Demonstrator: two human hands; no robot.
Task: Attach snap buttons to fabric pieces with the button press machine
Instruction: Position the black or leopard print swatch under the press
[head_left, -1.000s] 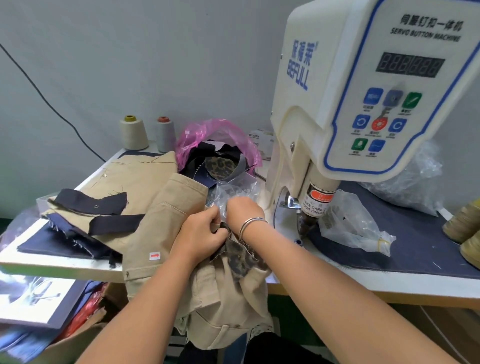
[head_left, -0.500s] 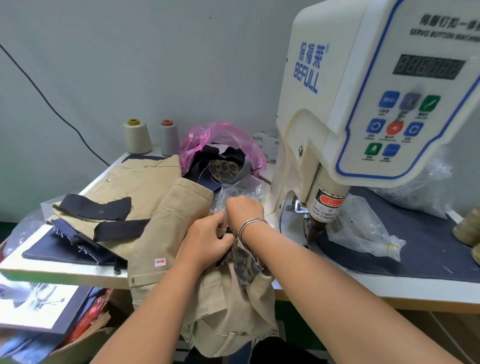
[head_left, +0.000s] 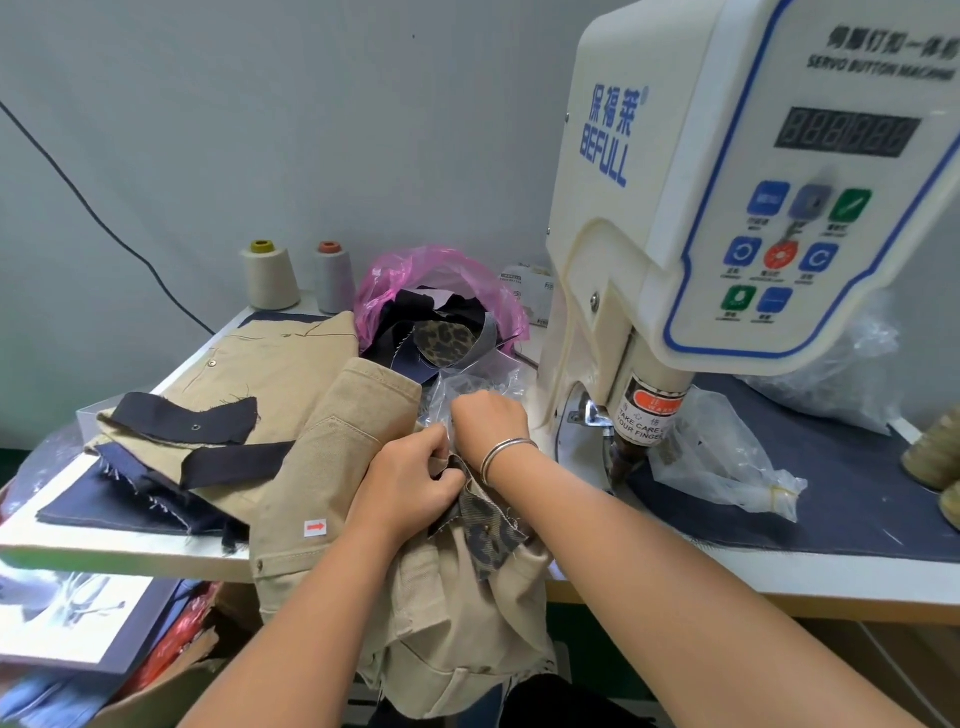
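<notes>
A tan garment (head_left: 332, 467) hangs over the table's front edge. A leopard-print fabric piece (head_left: 488, 530) lies on it between my hands. My left hand (head_left: 410, 483) pinches the upper edge of this piece with curled fingers. My right hand (head_left: 488, 421), with a silver bangle on the wrist, is curled just beyond it at the same fabric edge; its fingertips are hidden. The cream button press machine (head_left: 675, 208) stands to the right, and its press head (head_left: 631, 457) is lowered close to the table, right of my hands.
Dark fabric strips (head_left: 192, 421) lie on tan cloth at the left. A pink plastic bag (head_left: 441, 291) of fabric pieces and two thread cones (head_left: 270, 275) stand behind. Clear plastic bags (head_left: 727, 467) lie right of the press on the navy mat (head_left: 857, 493).
The camera has shifted a little, so the machine sits further right. Both hands stay together on the leopard-print piece with only slight movement.
</notes>
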